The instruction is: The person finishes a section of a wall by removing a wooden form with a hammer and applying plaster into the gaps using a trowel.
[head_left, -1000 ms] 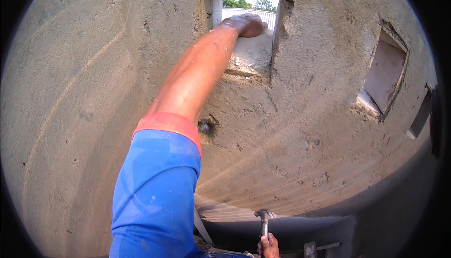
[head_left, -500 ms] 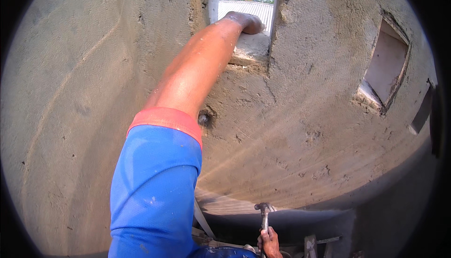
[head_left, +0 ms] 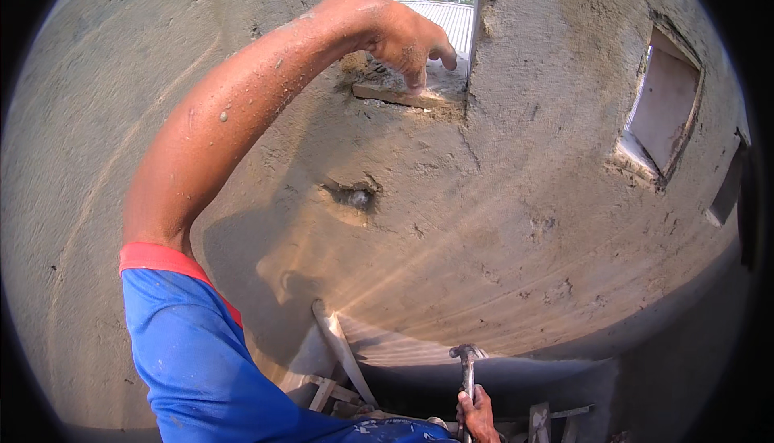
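Note:
My left arm, in a blue sleeve with a red cuff, reaches up to a window opening in the rough plastered wall [head_left: 516, 153]. There my left hand [head_left: 407, 40] hangs over the sill [head_left: 445, 80]. Its fingers point downward and are apart, with one tip at the sill's inner edge, and I see nothing held in them. A strip of wood or masonry [head_left: 395, 95] runs along that edge under the hand. Low down, my right hand [head_left: 479, 417] is closed around the handle of a claw hammer [head_left: 468, 366], which stands upright with its head on top.
A ragged hole [head_left: 355, 196] breaks the wall below the window. To the right is a second framed opening [head_left: 665, 104]. Boards [head_left: 343, 354] and wooden pieces [head_left: 538, 423] lie below me. Beyond the window are a corrugated roof [head_left: 451, 20] and trees.
My left hand has drawn back from deeper in the window to the sill's inner edge, its elbow swinging out to the left. The hammer has shifted slightly right in my right hand.

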A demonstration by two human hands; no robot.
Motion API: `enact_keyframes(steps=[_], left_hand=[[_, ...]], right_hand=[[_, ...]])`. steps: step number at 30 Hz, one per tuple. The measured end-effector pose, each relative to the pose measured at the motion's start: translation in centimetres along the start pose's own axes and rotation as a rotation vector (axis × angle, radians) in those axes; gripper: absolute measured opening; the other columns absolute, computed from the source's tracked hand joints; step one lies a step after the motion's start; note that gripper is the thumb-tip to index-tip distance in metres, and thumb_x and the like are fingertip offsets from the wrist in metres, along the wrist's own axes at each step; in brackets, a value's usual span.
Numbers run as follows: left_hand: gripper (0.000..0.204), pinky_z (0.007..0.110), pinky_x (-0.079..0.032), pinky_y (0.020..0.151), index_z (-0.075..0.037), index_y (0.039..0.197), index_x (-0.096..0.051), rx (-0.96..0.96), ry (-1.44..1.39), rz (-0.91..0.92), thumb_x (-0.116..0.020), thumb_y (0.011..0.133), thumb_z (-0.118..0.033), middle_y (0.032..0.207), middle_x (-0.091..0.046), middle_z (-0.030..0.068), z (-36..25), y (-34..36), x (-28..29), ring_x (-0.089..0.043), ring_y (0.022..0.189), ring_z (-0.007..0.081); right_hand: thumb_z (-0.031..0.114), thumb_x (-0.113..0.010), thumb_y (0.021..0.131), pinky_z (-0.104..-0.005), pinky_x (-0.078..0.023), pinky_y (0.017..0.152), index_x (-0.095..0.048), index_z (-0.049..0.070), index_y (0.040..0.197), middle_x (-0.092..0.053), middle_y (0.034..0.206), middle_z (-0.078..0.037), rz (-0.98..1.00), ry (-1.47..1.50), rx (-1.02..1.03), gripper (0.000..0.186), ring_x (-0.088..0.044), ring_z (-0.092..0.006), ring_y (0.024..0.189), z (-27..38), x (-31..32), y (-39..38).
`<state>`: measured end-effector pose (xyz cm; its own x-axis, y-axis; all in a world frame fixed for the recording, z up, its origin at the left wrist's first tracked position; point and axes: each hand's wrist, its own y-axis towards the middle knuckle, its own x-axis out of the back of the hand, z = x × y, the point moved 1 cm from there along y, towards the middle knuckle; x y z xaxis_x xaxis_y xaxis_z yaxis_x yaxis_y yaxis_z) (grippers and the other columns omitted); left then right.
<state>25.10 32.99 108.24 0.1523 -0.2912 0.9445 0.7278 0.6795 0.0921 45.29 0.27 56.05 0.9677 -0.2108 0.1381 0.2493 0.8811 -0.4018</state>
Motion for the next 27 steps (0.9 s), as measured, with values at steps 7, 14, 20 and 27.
enact_keyframes(steps=[7,14,20,27], left_hand=[[0.077,0.047,-0.035,0.113,-0.01,0.144,-0.043,-0.046,-0.052,-0.05,-0.077,0.076,-0.021,0.142,-0.049,0.0154,2.1,-0.9,-3.1,-0.042,0.135,0.0323],[0.074,0.046,-0.039,0.11,-0.01,0.144,-0.042,-0.055,-0.024,-0.08,-0.075,0.079,-0.023,0.14,-0.052,0.0127,2.2,-2.6,-3.1,-0.049,0.13,0.0306],[0.063,0.044,-0.047,0.104,-0.007,0.141,-0.044,-0.264,0.303,-0.259,-0.07,0.084,-0.017,0.13,-0.059,0.0139,2.6,-1.7,-5.2,-0.056,0.122,0.0298],[0.045,0.045,-0.055,0.088,0.001,0.125,-0.05,-0.228,0.32,-0.178,-0.065,0.082,-0.003,0.103,-0.066,0.0202,0.7,-2.5,-4.3,-0.065,0.102,0.0336]], right_hand=[[0.017,-0.057,0.095,-0.0265,-0.04,0.04,-0.041,0.006,0.099,-0.048,0.066,-0.003,0.097,-0.15,0.125,0.019,-0.045,-0.0098,0.047,6.1,-0.3,0.0],[0.018,-0.057,0.096,-0.0259,-0.04,0.04,-0.042,0.005,0.1,-0.049,0.067,-0.003,0.18,-0.058,0.111,0.02,-0.047,-0.0094,0.05,7.8,-2.5,-0.8],[0.021,-0.057,0.097,-0.0261,-0.041,0.042,-0.042,0.005,0.101,-0.049,0.069,-0.003,0.177,-0.078,0.097,0.022,-0.048,-0.0095,0.051,7.3,-2.8,-0.6],[0.023,-0.057,0.097,-0.0262,-0.042,0.043,-0.043,0.005,0.101,-0.049,0.069,-0.002,0.226,-0.065,0.117,0.024,-0.048,-0.0098,0.052,6.7,-3.1,0.1]])
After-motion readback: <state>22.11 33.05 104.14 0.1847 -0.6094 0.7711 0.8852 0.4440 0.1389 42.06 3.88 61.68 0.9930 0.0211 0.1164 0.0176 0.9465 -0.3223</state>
